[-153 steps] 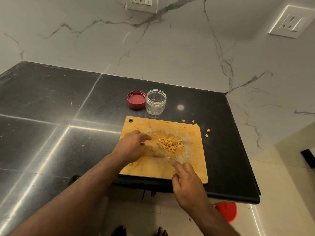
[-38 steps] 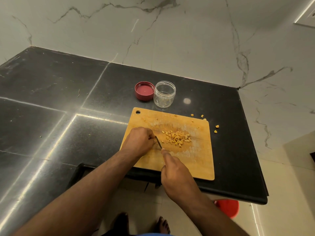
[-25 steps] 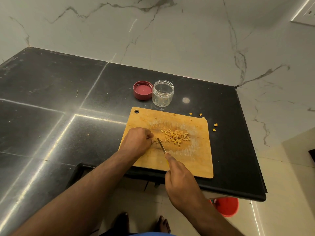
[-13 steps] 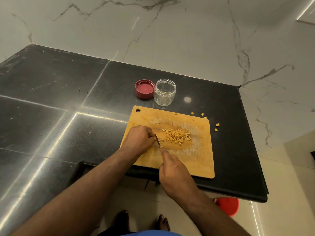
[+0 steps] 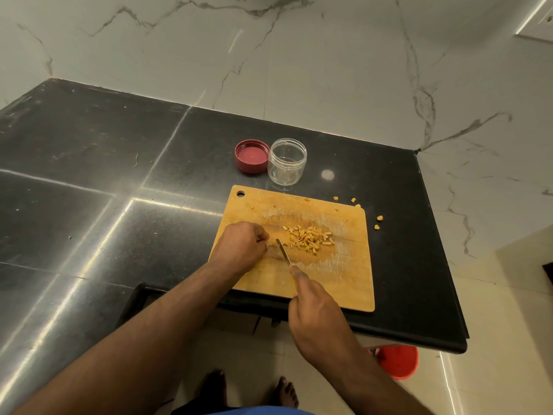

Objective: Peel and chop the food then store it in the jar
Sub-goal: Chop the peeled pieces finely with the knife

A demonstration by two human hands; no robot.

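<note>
A pile of small yellow chopped pieces (image 5: 308,238) lies in the middle of the wooden cutting board (image 5: 344,277). My left hand (image 5: 241,245) is curled on the board's left side, its fingertips pinching a small piece of food that is mostly hidden. My right hand (image 5: 314,310) grips a small knife (image 5: 283,251) with its forefinger along the blade's back. The blade tip sits just right of my left fingertips. Behind the board stands a clear open jar (image 5: 287,161) with a few bits in it. Its red lid (image 5: 252,156) lies upturned to the left.
Several stray yellow bits (image 5: 378,222) lie on the black counter (image 5: 89,175) past the board's far right corner. The counter's front edge runs just under the board. A red bucket (image 5: 399,361) stands on the floor below, and my bare feet show at the bottom.
The knife blade has gone back and forth beside my left fingertips, chopping. It now sits slightly right of where it was half a second ago. The pile, jar and lid have stayed put.
</note>
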